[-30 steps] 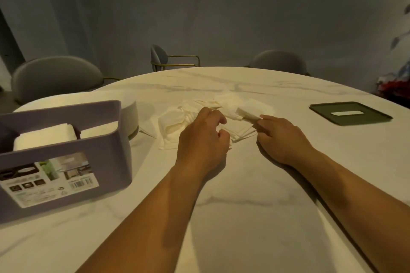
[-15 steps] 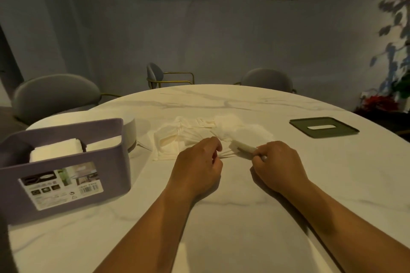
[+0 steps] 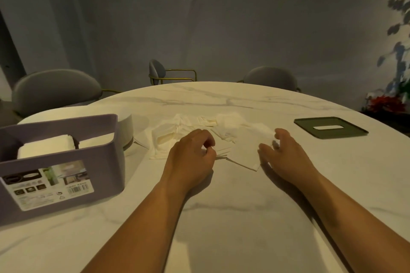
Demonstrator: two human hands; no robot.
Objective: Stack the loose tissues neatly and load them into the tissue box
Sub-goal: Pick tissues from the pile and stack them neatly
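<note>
Box (image 3: 108,162) stands nearest, on your left. Your left hand (image 3: 190,157) curls its fingers at the edge of the tissues (image 3: 241,142), though I cannot tell if they pinch. Your right hand (image 3: 287,157) touches them, fingers apart. They lie loose mid-table, limp, light and easily torn, so take opposite edges.

On 1 marble table (image 3: 221,228) there were 2 hands, a left hand (image 3: 190,158) and a right hand (image 3: 287,158), 1 purple tissue box (image 3: 106,162), 1 green lid (image 3: 310,127) and 1 heap of loose tissues (image 3: 241,139); behind stood 3 grey chairs (image 3: 55,88).
</note>
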